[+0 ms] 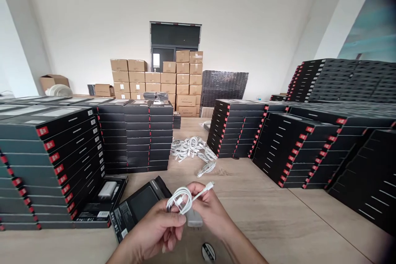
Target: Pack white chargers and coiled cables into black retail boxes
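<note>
Both my hands meet low in the middle over the wooden table [266, 210]. My left hand [157, 231] pinches a coiled white cable [181, 200] by its loops. My right hand [208, 210] grips the same cable near its free end, whose white plug [210, 184] sticks up to the right. A pale charger block [194, 218] shows between my palms; which hand bears it I cannot tell. An open black box [137, 208] lies just left of my hands.
Tall stacks of black boxes with red tabs stand left [52, 156], centre [136, 136] and right [309, 144]. A heap of white cables [192, 150] lies behind. Another open box with a white charger [107, 198] sits left. Cardboard cartons [167, 82] are piled at the far wall.
</note>
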Available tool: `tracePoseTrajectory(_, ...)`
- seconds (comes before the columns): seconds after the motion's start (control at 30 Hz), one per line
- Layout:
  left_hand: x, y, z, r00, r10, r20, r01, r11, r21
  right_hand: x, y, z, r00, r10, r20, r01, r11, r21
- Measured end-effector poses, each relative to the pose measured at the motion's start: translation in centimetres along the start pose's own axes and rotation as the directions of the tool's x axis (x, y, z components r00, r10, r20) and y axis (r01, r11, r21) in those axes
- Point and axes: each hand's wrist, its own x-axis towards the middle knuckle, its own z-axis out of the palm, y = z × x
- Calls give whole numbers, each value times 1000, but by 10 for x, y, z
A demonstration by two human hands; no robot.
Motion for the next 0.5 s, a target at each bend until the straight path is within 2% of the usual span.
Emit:
tracePoseTrajectory(0.07, 1, 0, 1, 1000, 6, 4, -6, 1000, -4, 0, -1, -5, 1000, 17, 13, -17, 1000, -20)
tracePoseTrajectory(0.2, 0, 2, 4, 995, 55, 80, -54, 998, -17, -1, -3, -7, 1000, -3, 28, 4, 1000, -17)
tracePoseTrajectory(0.33, -1, 7, 6, 989, 124, 82, -123, 992, -14, -3, -7, -5, 999, -11, 38, 12, 1000, -18)
tracePoseTrajectory(0.43, 2, 8, 4, 977, 212, 23, -212, 977, 10, -3, -9, -5, 994, -13, 109, 17, 999, -32)
tracePoseTrajectory(0.5, 6, 8, 1, 957, 286, -50, -280, 954, 108, -3, -8, -4, 996, -33, 88, 38, 998, -51)
